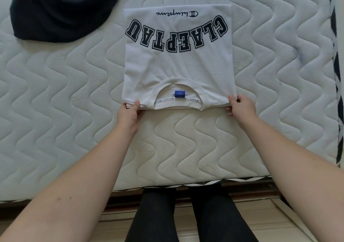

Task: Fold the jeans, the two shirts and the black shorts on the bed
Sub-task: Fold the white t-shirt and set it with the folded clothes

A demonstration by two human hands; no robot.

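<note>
A white shirt (178, 64) with large dark arched letters lies folded into a rectangle in the middle of the bed, collar and blue label toward me. My left hand (129, 114) pinches its near left corner. My right hand (241, 106) pinches its near right corner. A dark crumpled garment (61, 10) lies at the far left of the bed; which garment it is I cannot tell. No jeans are in view.
The white quilted mattress (55, 96) spreads wide around the shirt. Its near edge (186, 183) runs across below my arms, and its right edge has a black-and-white trim. My legs in dark trousers (186, 215) stand against the bed frame.
</note>
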